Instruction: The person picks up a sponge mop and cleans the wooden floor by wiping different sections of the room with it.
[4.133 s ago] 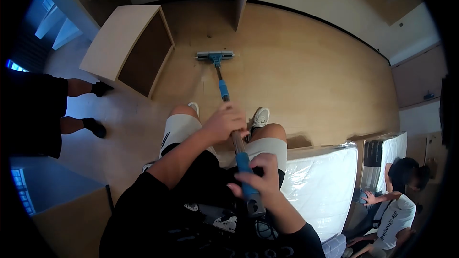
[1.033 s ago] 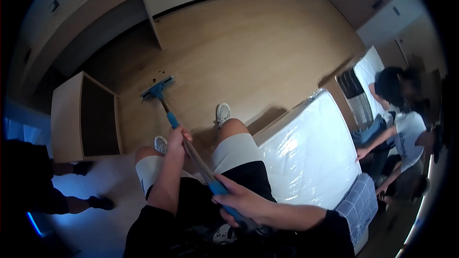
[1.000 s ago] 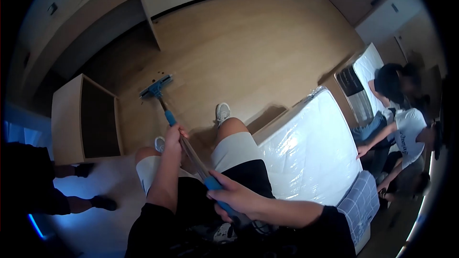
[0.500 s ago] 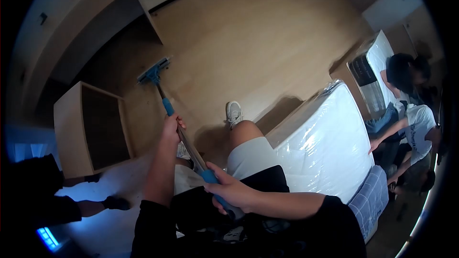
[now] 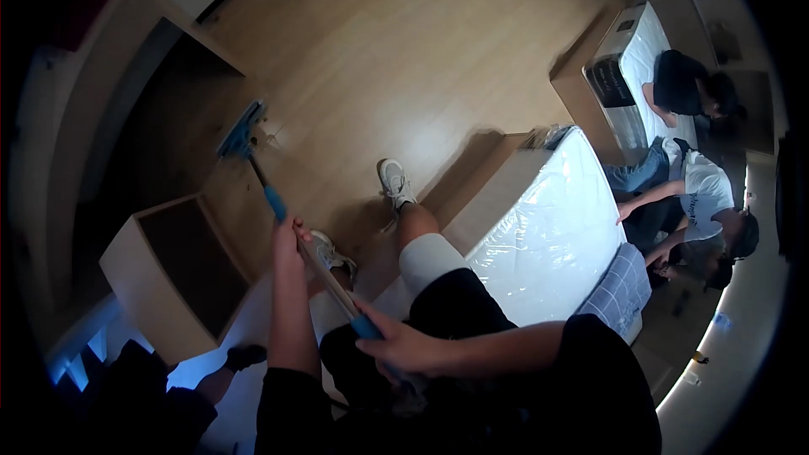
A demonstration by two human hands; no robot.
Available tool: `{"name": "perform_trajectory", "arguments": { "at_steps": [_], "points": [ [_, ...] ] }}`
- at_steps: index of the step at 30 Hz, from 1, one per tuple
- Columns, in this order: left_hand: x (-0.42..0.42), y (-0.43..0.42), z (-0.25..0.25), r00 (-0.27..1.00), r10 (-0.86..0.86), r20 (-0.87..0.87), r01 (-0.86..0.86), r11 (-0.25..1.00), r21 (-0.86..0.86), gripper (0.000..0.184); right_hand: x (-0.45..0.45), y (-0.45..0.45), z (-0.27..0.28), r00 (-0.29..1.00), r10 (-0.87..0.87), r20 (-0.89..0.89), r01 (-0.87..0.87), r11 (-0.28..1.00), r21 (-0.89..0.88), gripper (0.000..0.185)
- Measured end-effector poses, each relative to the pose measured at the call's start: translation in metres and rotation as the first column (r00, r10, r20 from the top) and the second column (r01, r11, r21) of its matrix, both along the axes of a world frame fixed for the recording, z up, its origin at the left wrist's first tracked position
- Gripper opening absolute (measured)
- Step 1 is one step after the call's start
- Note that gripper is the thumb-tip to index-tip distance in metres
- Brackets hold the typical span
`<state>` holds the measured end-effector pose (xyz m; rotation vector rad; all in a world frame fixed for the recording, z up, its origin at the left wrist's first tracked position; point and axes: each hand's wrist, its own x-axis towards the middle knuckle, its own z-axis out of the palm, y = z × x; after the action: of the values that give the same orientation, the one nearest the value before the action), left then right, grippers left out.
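Note:
A mop with a metal pole and blue grips (image 5: 329, 279) slants from my body up to the left. Its flat blue head (image 5: 242, 129) rests on the wooden floor, with small dark bits beside it. My left hand (image 5: 291, 234) is wrapped round the pole just below the upper blue grip. Closer to my body, my right hand (image 5: 399, 344) closes round the lower blue grip.
A wooden cabinet (image 5: 139, 286) stands at the left, below a desk-like unit (image 5: 118, 59). Plastic-wrapped mattresses (image 5: 552, 236) (image 5: 645, 50) lie at the right. Several people (image 5: 708, 190) are beside them, and another person's leg (image 5: 216, 385) shows at the lower left.
The mop head has shifted left towards the dark space under the desk unit. The view has turned, and the cabinet appears tilted. Both hands have kept hold of the pole.

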<state>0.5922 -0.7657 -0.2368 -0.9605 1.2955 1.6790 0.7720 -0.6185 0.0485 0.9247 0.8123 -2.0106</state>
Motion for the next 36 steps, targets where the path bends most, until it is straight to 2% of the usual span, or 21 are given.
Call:
{"name": "perform_trajectory", "arguments": {
  "at_steps": [2, 4, 6, 8, 10, 12, 14, 17, 20, 21, 24, 25, 28, 32, 33, 36],
  "points": [
    [-0.011, 0.008, 0.010, 1.000, 0.000, 0.031, 0.000, 1.000, -0.001, 0.008, -0.024, 0.014, 0.031, 1.000, -0.012, 0.026, 0.012, 1.000, 0.004, 0.071],
    [-0.016, 0.019, 0.028, 0.997, 0.069, 0.036, -0.069, 0.998, 0.013, 0.007, -0.031, 0.017, 0.046, 0.999, -0.025, 0.033, 0.024, 0.999, 0.029, 0.072],
    [-0.013, 0.028, 0.041, 1.000, 0.021, 0.008, -0.021, 0.999, -0.026, 0.008, -0.035, 0.020, 0.069, 0.995, -0.048, 0.082, 0.046, 0.998, 0.031, 0.073],
    [-0.009, 0.045, 0.076, 0.993, 0.036, 0.109, -0.034, 0.999, -0.018, 0.014, -0.039, 0.030, 0.097, 0.988, -0.101, 0.120, 0.102, 0.995, -0.004, 0.076],
    [0.005, 0.055, 0.080, 0.982, 0.041, 0.184, -0.061, 0.992, 0.108, 0.018, -0.047, 0.046, 0.135, 0.983, -0.101, 0.153, 0.105, 0.994, -0.020, 0.075],
    [0.026, 0.074, 0.095, 0.928, 0.108, 0.356, -0.166, 0.976, 0.138, 0.021, -0.039, 0.062, 0.159, 0.974, -0.120, 0.190, 0.125, 0.992, -0.012, 0.074],
    [0.048, 0.092, 0.096, 0.902, 0.132, 0.412, -0.214, 0.964, 0.159, 0.022, -0.036, 0.078, 0.181, 0.973, -0.093, 0.213, 0.085, 0.995, 0.049, 0.071],
    [0.059, 0.107, 0.116, 0.918, 0.197, 0.344, -0.261, 0.953, 0.151, 0.021, -0.023, 0.085, 0.180, 0.973, -0.069, 0.222, 0.051, 0.995, 0.084, 0.073],
    [0.037, 0.102, 0.117, 0.947, 0.070, 0.314, -0.111, 0.987, 0.115, 0.017, -0.031, 0.080, 0.181, 0.970, -0.127, 0.206, 0.116, 0.991, 0.065, 0.075],
    [0.029, 0.104, 0.133, 0.952, 0.084, 0.295, -0.118, 0.988, 0.101, 0.014, -0.034, 0.077, 0.182, 0.964, -0.174, 0.199, 0.167, 0.985, 0.053, 0.076],
    [0.016, 0.120, 0.141, 0.979, -0.160, 0.126, 0.148, 0.984, 0.098, 0.014, -0.026, 0.071, 0.194, 0.916, -0.356, 0.186, 0.349, 0.935, 0.072, 0.079],
    [0.011, 0.134, 0.147, 0.976, -0.134, 0.171, 0.110, 0.984, 0.142, 0.017, -0.020, 0.072, 0.194, 0.908, -0.382, 0.171, 0.376, 0.924, 0.069, 0.078],
    [0.001, 0.184, 0.158, 0.963, -0.258, 0.080, 0.228, 0.934, 0.276, 0.019, -0.013, 0.082, 0.201, 0.888, -0.444, 0.119, 0.427, 0.893, 0.140, 0.077],
    [-0.017, 0.275, 0.164, 0.828, -0.558, -0.055, 0.560, 0.821, 0.112, 0.018, -0.015, 0.126, 0.184, 0.788, -0.607, 0.098, 0.600, 0.794, 0.096, 0.074],
    [-0.020, 0.302, 0.166, 0.836, -0.547, -0.048, 0.549, 0.830, 0.100, 0.018, -0.015, 0.141, 0.176, 0.757, -0.648, 0.089, 0.642, 0.762, 0.082, 0.074],
    [-0.014, 0.364, 0.171, 0.830, -0.558, 0.019, 0.556, 0.823, -0.117, 0.009, -0.024, 0.186, 0.151, 0.739, -0.667, 0.097, 0.655, 0.745, 0.127, 0.073]
  ]
}}
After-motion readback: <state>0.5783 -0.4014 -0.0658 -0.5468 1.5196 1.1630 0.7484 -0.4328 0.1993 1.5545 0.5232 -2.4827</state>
